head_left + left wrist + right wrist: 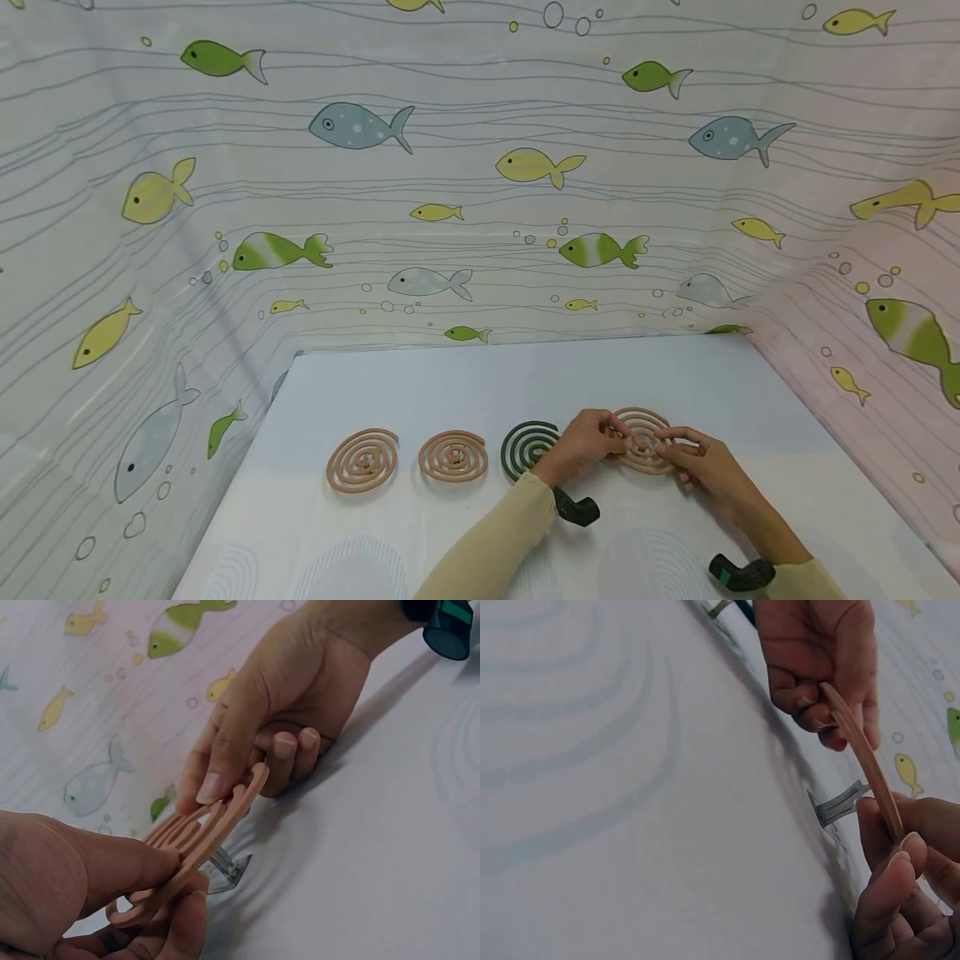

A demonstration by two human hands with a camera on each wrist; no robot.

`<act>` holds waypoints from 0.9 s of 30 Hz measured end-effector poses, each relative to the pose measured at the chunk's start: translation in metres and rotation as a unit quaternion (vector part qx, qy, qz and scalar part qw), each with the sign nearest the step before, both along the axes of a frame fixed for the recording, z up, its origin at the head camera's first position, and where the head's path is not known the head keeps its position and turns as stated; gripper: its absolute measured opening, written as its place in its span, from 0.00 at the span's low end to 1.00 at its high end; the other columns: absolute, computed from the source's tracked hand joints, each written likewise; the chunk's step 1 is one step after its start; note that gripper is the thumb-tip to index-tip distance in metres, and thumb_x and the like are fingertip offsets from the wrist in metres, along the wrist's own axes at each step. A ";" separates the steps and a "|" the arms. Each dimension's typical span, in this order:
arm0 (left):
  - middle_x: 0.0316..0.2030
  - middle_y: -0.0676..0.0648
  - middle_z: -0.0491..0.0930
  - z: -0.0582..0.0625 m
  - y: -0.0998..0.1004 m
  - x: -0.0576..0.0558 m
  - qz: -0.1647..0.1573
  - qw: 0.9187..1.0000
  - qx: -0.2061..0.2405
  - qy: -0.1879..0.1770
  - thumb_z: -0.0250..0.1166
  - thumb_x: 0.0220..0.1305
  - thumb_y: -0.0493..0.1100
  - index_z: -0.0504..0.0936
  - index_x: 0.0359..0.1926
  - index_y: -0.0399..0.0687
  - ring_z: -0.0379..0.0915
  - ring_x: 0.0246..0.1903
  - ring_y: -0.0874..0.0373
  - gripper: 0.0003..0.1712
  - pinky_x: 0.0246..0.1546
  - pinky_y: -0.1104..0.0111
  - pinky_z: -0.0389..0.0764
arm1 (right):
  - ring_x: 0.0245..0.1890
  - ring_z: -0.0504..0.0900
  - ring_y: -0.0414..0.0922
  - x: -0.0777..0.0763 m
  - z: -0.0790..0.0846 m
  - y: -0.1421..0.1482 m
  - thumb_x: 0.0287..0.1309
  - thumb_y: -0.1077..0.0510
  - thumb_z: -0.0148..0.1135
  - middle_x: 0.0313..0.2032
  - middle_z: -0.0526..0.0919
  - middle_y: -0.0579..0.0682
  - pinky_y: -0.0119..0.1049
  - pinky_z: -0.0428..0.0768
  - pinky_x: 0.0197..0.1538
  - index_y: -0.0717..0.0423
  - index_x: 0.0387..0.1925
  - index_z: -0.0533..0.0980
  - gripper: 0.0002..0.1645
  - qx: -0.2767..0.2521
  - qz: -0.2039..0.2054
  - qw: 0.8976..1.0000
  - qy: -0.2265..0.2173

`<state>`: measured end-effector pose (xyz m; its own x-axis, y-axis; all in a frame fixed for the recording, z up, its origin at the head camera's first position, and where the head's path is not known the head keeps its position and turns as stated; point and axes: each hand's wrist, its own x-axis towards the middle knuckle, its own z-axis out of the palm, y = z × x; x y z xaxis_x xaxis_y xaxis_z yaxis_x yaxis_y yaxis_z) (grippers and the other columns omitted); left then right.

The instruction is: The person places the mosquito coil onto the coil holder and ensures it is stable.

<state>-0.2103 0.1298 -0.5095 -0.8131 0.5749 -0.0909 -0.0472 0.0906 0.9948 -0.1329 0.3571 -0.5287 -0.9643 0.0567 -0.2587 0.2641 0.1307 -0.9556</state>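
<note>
A tan mosquito coil [642, 460] is held between both hands at the right end of a row of coils. My left hand [587, 439] pinches its left rim between thumb and fingers. On the opposite rim, my right hand [708, 467] pinches it the same way. In the left wrist view the coil [196, 855] is tilted, seen almost edge-on. A small metal stand [836, 808] is on the table right beside the coil in the right wrist view. Just left of my left hand is a dark green coil [517, 446], partly hidden by the hand and sleeve.
Two more tan coils, a middle one [453, 473] and a far-left one [347, 475], are on the white table [390, 383]. A fish-print curtain [450, 192] encloses the table at the back and sides. Both wrists carry dark devices, one a left wrist camera [577, 508].
</note>
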 end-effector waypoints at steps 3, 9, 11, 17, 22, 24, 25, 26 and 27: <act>0.24 0.47 0.77 -0.001 0.001 0.000 0.002 1.000 -0.002 0.004 0.69 0.63 0.27 0.85 0.41 0.33 0.74 0.22 0.60 0.06 0.31 0.65 0.83 | 0.23 0.72 0.36 0.000 0.000 0.000 0.66 0.48 0.70 0.42 0.89 0.52 0.31 0.77 0.26 0.57 0.64 0.75 0.30 0.002 0.002 1.000 0.000; 0.23 0.48 0.76 0.003 0.003 0.000 0.011 1.000 -0.010 0.009 0.69 0.62 0.26 0.85 0.40 0.33 0.73 0.22 0.60 0.06 0.30 0.64 0.82 | 0.24 0.73 0.37 -0.001 0.000 0.000 0.66 0.49 0.70 0.41 0.90 0.54 0.32 0.78 0.27 0.59 0.64 0.74 0.31 0.002 -0.002 1.000 0.008; 0.24 0.48 0.76 0.004 0.004 0.000 0.012 1.000 -0.011 0.010 0.68 0.62 0.25 0.84 0.40 0.33 0.73 0.22 0.60 0.06 0.30 0.63 0.82 | 0.24 0.73 0.37 -0.001 0.000 0.001 0.66 0.49 0.70 0.41 0.90 0.54 0.32 0.77 0.27 0.59 0.64 0.74 0.31 0.002 -0.004 1.000 0.010; 0.23 0.48 0.76 0.005 0.004 0.002 0.017 1.000 -0.021 0.010 0.69 0.62 0.25 0.85 0.41 0.33 0.72 0.22 0.61 0.07 0.29 0.66 0.81 | 0.24 0.73 0.36 -0.001 -0.002 0.001 0.66 0.49 0.70 0.41 0.90 0.52 0.32 0.78 0.27 0.57 0.62 0.76 0.28 -0.003 -0.001 1.000 0.003; 0.26 0.48 0.76 0.002 0.003 0.003 0.013 0.999 -0.027 0.011 0.69 0.64 0.27 0.85 0.41 0.37 0.71 0.23 0.62 0.06 0.29 0.68 0.78 | 0.23 0.73 0.37 0.000 -0.002 0.000 0.66 0.49 0.70 0.39 0.90 0.51 0.32 0.78 0.26 0.57 0.63 0.75 0.29 -0.009 -0.007 1.000 0.000; 0.26 0.49 0.76 0.001 0.003 0.003 0.009 0.999 -0.028 0.015 0.69 0.65 0.28 0.85 0.42 0.39 0.71 0.24 0.61 0.06 0.29 0.68 0.78 | 0.23 0.73 0.38 0.001 -0.001 0.000 0.66 0.49 0.71 0.39 0.90 0.51 0.33 0.78 0.26 0.58 0.63 0.75 0.30 -0.011 -0.015 1.000 -0.001; 0.27 0.49 0.76 0.001 0.003 0.003 0.007 0.999 -0.027 0.017 0.69 0.65 0.29 0.86 0.42 0.40 0.71 0.24 0.61 0.06 0.29 0.68 0.77 | 0.23 0.73 0.38 0.001 -0.001 -0.001 0.65 0.49 0.71 0.38 0.89 0.51 0.34 0.78 0.25 0.58 0.63 0.75 0.30 -0.011 -0.019 1.000 -0.002; 0.27 0.49 0.76 0.000 0.003 0.003 0.004 1.000 -0.023 0.018 0.69 0.65 0.29 0.86 0.42 0.40 0.71 0.24 0.61 0.06 0.29 0.68 0.77 | 0.22 0.73 0.39 0.002 -0.001 -0.001 0.65 0.49 0.71 0.38 0.89 0.51 0.34 0.78 0.25 0.58 0.63 0.75 0.30 -0.009 -0.022 1.000 -0.003; 0.26 0.49 0.76 0.000 0.003 0.003 0.003 1.000 -0.022 0.019 0.69 0.65 0.29 0.86 0.42 0.40 0.71 0.24 0.61 0.07 0.28 0.68 0.77 | 0.22 0.73 0.39 0.002 -0.001 -0.001 0.65 0.48 0.71 0.37 0.89 0.50 0.34 0.78 0.25 0.58 0.62 0.75 0.30 -0.008 -0.025 1.000 -0.004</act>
<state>-0.2073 0.1326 -0.5093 -0.8199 0.5663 -0.0840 -0.0092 0.1338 0.9910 -0.1310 0.3562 -0.5297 -0.9583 0.1005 -0.2676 0.2775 0.1022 -0.9553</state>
